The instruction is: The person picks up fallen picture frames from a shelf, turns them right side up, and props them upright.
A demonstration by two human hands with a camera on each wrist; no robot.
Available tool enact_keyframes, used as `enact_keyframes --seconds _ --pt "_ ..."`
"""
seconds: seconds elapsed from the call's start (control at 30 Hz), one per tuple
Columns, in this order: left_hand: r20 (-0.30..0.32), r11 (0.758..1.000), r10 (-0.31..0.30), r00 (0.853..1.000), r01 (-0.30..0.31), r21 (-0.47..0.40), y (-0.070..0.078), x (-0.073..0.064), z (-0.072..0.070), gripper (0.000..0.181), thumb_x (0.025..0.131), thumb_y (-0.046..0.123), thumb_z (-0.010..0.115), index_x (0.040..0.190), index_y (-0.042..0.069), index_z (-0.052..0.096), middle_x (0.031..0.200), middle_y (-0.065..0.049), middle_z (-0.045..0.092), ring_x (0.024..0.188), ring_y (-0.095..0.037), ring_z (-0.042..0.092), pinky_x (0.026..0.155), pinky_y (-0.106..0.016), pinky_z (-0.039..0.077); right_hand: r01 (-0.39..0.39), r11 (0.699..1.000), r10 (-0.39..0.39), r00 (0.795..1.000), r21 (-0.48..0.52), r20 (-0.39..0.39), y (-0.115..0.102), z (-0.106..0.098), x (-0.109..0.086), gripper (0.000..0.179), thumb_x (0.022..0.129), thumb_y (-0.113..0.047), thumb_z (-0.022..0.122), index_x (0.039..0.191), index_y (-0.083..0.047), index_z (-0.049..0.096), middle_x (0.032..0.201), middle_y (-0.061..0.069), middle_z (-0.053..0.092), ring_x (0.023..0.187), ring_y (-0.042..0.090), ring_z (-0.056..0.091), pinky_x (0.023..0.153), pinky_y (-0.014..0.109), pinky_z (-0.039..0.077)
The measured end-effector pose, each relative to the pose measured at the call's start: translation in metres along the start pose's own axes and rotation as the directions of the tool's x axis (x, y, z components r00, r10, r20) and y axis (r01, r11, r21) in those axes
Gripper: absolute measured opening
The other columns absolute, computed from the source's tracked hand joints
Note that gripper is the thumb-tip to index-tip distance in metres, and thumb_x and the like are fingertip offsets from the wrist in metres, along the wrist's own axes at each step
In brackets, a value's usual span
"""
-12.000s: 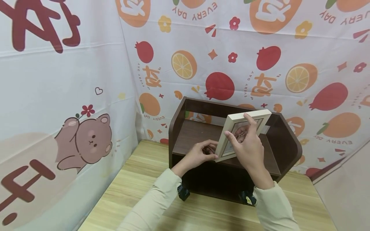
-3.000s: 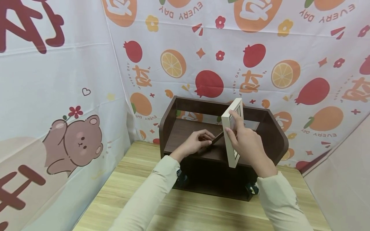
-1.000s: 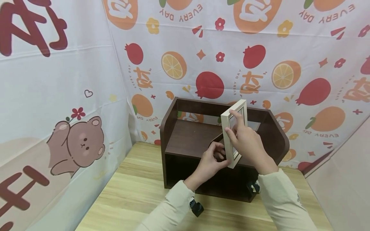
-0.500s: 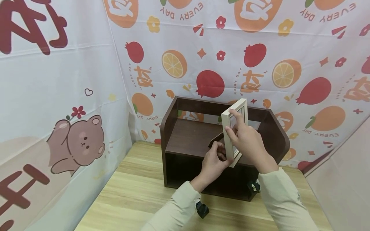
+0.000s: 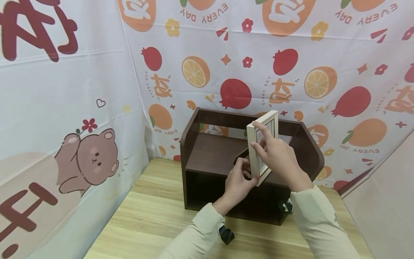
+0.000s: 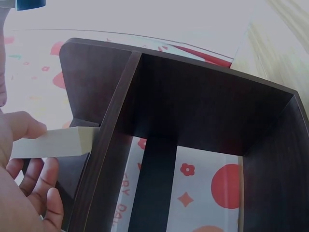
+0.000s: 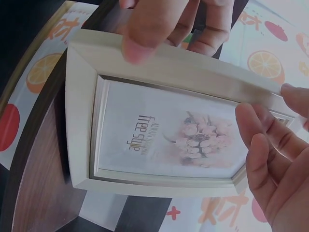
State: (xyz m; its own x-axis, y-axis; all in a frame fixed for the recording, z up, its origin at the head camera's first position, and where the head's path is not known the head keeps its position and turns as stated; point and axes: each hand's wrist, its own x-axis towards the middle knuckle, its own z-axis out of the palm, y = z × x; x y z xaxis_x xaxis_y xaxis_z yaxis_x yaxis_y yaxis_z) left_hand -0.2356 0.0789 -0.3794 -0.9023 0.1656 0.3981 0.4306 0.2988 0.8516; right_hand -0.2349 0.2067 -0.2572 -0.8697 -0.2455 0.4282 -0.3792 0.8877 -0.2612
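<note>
A cream picture frame (image 5: 253,154) stands tilted over the upper board of a dark brown desk shelf (image 5: 210,153). Its glass front, with "free style" lettering and a pinkish print (image 7: 205,140), faces right. My left hand (image 5: 237,187) pinches its lower left edge, thumb on the front rail (image 7: 183,70) and fingers curled behind. Higher up, my right hand (image 5: 282,158) grips the same frame, index finger at the top edge and thumb near the side rail. A dark flat strip (image 5: 240,156) juts out behind the frame, just above my left fingers; its far end is hidden.
The shelf has raised side panels (image 5: 312,151) and a dark lower compartment (image 5: 203,190). It stands on a light wood-grain table (image 5: 145,216). Fruit-printed cloth (image 5: 174,43) hangs close behind, and a bear-printed cloth (image 5: 97,158) hangs to the left.
Three seconds ago my left hand was at the dark strip; it has moved down and right to the frame's lower edge. The frame's front has turned slightly towards me. The last half second shows little movement.
</note>
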Motion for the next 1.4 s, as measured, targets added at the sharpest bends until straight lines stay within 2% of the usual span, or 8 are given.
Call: enact_keyframes --seconds 0.33,0.47,0.63,0.87,1.17,1.4 --pt "0.016 1.000 -0.008 1.000 0.007 0.007 -0.002 0.000 -0.013 0.041 0.083 0.015 0.075 0.116 0.017 0.050 0.103 -0.002 0.063 0.084 -0.013 0.061 0.066 -0.022 0.045 0.008 0.999 -0.008 1.000 -0.044 0.014 -0.002 -0.004 0.009 0.056 0.096 -0.037 0.059 0.146 -0.033 0.034 0.074 0.000 0.064 0.047 0.011 0.048 0.041 0.027 0.035" --pt "0.011 1.000 -0.017 1.000 0.017 0.016 -0.003 0.001 -0.020 0.039 0.084 0.015 0.074 0.117 0.017 0.053 0.104 -0.002 0.064 0.085 -0.013 0.062 0.064 -0.023 0.045 0.040 0.995 -0.043 0.999 -0.089 -0.032 -0.004 -0.007 0.015 0.050 0.096 -0.036 0.058 0.143 -0.031 0.040 0.063 0.001 0.059 0.042 0.013 0.042 0.038 0.026 0.030" --pt "0.018 0.999 -0.039 0.999 0.039 0.007 -0.002 0.001 -0.029 0.038 0.085 0.015 0.073 0.120 0.017 0.056 0.106 -0.002 0.066 0.087 -0.016 0.062 0.063 -0.024 0.045 0.048 0.986 -0.064 0.993 -0.160 -0.101 -0.005 -0.010 0.022 0.042 0.097 -0.035 0.057 0.139 -0.031 0.049 0.047 0.002 0.042 0.038 0.016 0.030 0.038 0.026 0.022" --pt "0.066 0.998 -0.065 0.996 0.066 -0.016 -0.007 0.002 -0.038 0.039 0.086 0.014 0.071 0.121 0.017 0.055 0.110 -0.003 0.063 0.090 -0.016 0.061 0.063 -0.023 0.047 -0.016 0.980 -0.007 0.993 -0.198 -0.115 -0.003 -0.011 0.029 0.036 0.099 -0.032 0.055 0.135 -0.029 0.054 0.045 0.004 0.039 0.040 0.016 0.030 0.039 0.028 0.022" --pt "0.099 0.998 -0.039 0.994 0.044 -0.043 -0.014 0.007 -0.050 0.038 0.086 0.010 0.070 0.121 0.016 0.056 0.109 -0.005 0.063 0.090 -0.018 0.061 0.064 -0.024 0.049 -0.111 0.974 0.087 0.988 -0.197 -0.126 0.013 -0.016 0.028 0.036 0.100 -0.033 0.052 0.135 -0.027 0.054 0.045 0.006 0.042 0.041 0.020 0.039 0.039 0.031 0.027" --pt "0.131 0.997 -0.037 0.991 0.044 -0.056 -0.017 0.010 -0.056 0.039 0.086 0.009 0.069 0.122 0.015 0.057 0.110 -0.005 0.063 0.091 -0.020 0.062 0.068 -0.025 0.050 -0.136 0.969 0.109 0.984 -0.205 -0.141 0.028 -0.019 0.025 0.039 0.100 -0.034 0.052 0.138 -0.026 0.052 0.046 0.005 0.043 0.040 0.020 0.038 0.039 0.031 0.025"
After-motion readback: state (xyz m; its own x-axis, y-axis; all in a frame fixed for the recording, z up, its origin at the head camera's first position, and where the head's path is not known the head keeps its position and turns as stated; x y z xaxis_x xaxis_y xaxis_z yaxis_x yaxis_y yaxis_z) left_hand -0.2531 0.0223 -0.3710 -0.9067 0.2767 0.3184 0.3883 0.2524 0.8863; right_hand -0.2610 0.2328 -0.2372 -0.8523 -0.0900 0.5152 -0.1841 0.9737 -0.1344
